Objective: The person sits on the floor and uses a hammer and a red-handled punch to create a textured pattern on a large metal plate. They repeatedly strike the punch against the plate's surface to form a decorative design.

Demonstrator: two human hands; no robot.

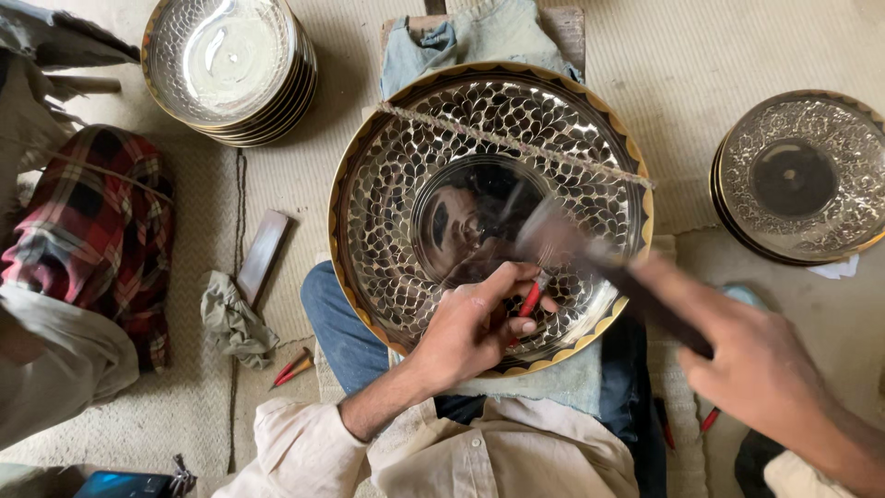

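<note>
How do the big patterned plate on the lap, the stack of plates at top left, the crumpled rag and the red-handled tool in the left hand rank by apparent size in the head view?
1. Big patterned plate
2. Stack of plates
3. Crumpled rag
4. Red-handled tool, partly hidden in the left hand

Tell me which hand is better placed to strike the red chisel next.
Right hand: it holds the dark hammer raised above the red chisel, which the left hand pins against the plate.

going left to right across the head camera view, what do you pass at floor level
plaid cloth bundle → crumpled grey rag → red-handled tools on the mat → left hand holding a red-handled punch on the big patterned metal plate → right hand swinging a blurred hammer → stack of engraved plates
</note>
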